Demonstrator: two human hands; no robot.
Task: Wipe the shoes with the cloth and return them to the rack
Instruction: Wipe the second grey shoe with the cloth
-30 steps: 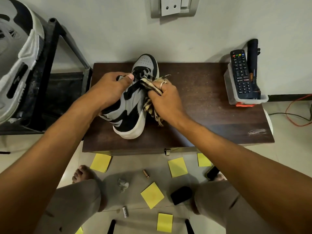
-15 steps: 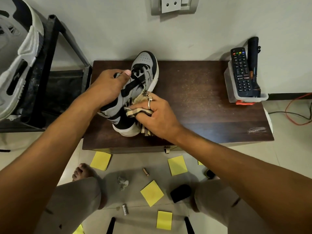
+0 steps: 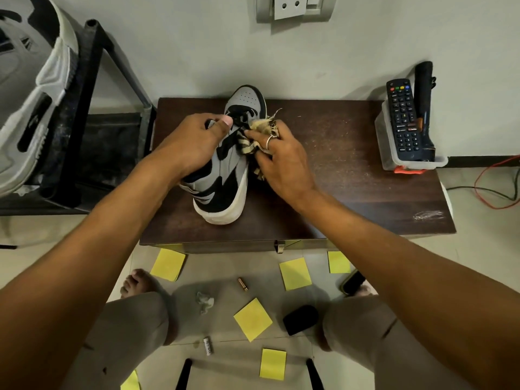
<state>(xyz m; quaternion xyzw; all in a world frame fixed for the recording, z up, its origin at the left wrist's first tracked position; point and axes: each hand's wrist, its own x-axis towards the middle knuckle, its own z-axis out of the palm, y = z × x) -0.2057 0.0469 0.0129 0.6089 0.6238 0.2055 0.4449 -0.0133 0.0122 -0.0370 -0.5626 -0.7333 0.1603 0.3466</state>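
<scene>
A grey, black and white sneaker (image 3: pixel 229 175) stands on the dark wooden table (image 3: pixel 351 175), toe toward the wall. My left hand (image 3: pixel 191 144) grips its upper from the left, thumb on the laces. My right hand (image 3: pixel 284 161) holds a striped beige and black cloth (image 3: pixel 254 136) bunched against the shoe's right side near the laces. A second grey and white shoe (image 3: pixel 25 108) leans on the black rack (image 3: pixel 81 108) at the far left.
A clear holder with a remote (image 3: pixel 401 119) and a black torch (image 3: pixel 423 108) sits at the table's right end. Yellow sticky notes (image 3: pixel 253 319), a battery (image 3: pixel 207 345) and small items litter the floor by my knees. Cables (image 3: pixel 495 190) run at right.
My right hand with the cloth slid back up the shoe's right side from the heel area to the laces. The left hand kept its grip on the shoe.
</scene>
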